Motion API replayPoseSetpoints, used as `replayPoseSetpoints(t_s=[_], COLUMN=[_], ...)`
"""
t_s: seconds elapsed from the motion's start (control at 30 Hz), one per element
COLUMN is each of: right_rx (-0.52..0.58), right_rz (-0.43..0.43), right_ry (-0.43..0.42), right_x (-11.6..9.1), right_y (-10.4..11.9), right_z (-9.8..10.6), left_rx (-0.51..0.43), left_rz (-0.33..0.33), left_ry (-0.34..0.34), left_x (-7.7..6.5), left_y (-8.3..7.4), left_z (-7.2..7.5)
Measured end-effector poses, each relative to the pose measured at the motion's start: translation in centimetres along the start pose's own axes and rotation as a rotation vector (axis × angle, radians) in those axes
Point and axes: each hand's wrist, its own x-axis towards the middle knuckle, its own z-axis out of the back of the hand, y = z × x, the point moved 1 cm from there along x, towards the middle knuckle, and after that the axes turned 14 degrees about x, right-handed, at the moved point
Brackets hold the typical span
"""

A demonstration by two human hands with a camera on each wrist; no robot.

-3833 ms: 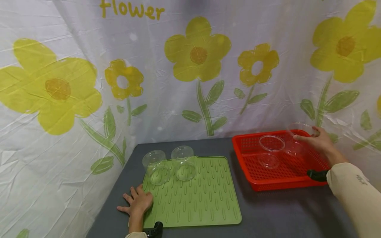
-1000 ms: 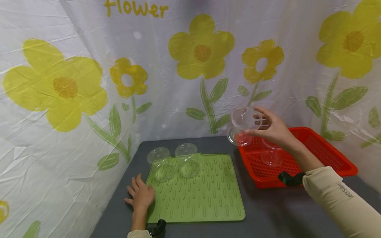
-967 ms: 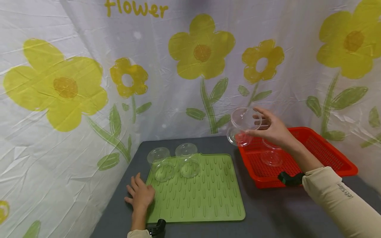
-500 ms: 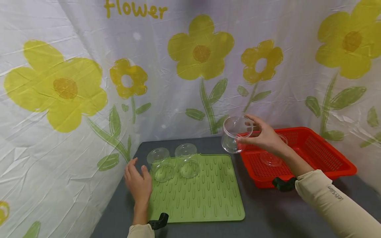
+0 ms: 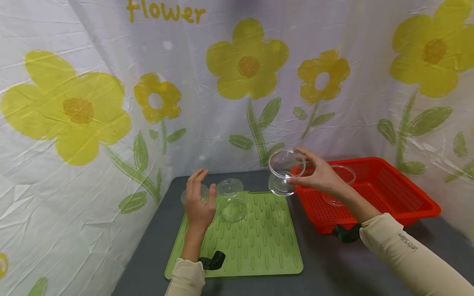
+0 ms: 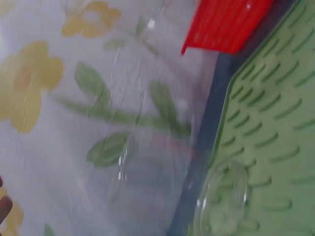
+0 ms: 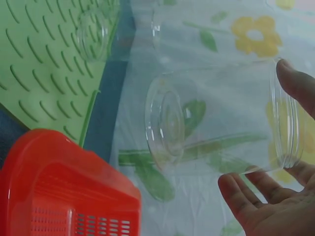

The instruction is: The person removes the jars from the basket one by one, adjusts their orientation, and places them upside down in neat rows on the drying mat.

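In the head view my right hand [image 5: 321, 174] holds a clear plastic cup [image 5: 284, 174] up near its rim, between the mat's back right corner and the red basket. The right wrist view shows the thumb and fingers on either side of the rim end of this cup [image 7: 216, 118]. My left hand [image 5: 200, 205] is raised over the green mat [image 5: 255, 250], fingers apart and holding nothing. It partly hides one of two clear cups standing at the mat's back left; the other cup [image 5: 232, 201] shows just right of it.
A red perforated basket [image 5: 407, 181] stands on the right of the dark grey table [image 5: 326, 259], with another clear cup [image 5: 346, 174] inside, partly behind my right forearm. A flower-printed white sheet [image 5: 200, 135] hangs behind and along the left side.
My right hand has lifted the cup out of the basket and carried it left and down toward the mat. My left hand has risen from beside the mat and moved right over it.
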Motion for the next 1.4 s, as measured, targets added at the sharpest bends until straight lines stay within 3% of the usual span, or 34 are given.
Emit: replayPoseSetpoints(t_s=[0.2, 0.37, 0.53, 0.63, 0.73, 0.9, 1.4], right_rx=[0.044, 0.041, 0.026, 0.022, 0.006, -0.057, -0.082], right_rz=[0.006, -0.005, 0.039, 0.073, 0.093, 0.1, 0.095], right_ry=[0.032, 0.051, 0.089, 0.117, 0.141, 0.144, 0.145], right_x=[-0.1, -0.3, -0.5, -0.6, -0.7, -0.9, -1.3], right_y=[-0.2, -0.2, 0.1, 0.2, 0.4, 0.6, 0.4], right_z=[-0.7, -1.4, -2.1, -2.6, -3.0, -3.6, -3.9], left_rx=[-0.134, -0.208, -0.226, -0.254, -0.301, -0.353, -0.404], left_rz=[-0.055, -0.07, -0.019, 0.022, 0.036, 0.032, 0.07], left_ry=[0.236, 0.391, 0.548, 0.608, 0.623, 0.594, 0.561], left_x=[0.7, 0.5, 0.0, -0.3, -0.6, -0.8, -1.2], left_y=[-2.4, -4.4, -5.9, -6.5, -6.9, -7.2, -7.3], left_z=[-1.9, -3.0, -4.0, -4.5, -5.0, -5.4, -5.8])
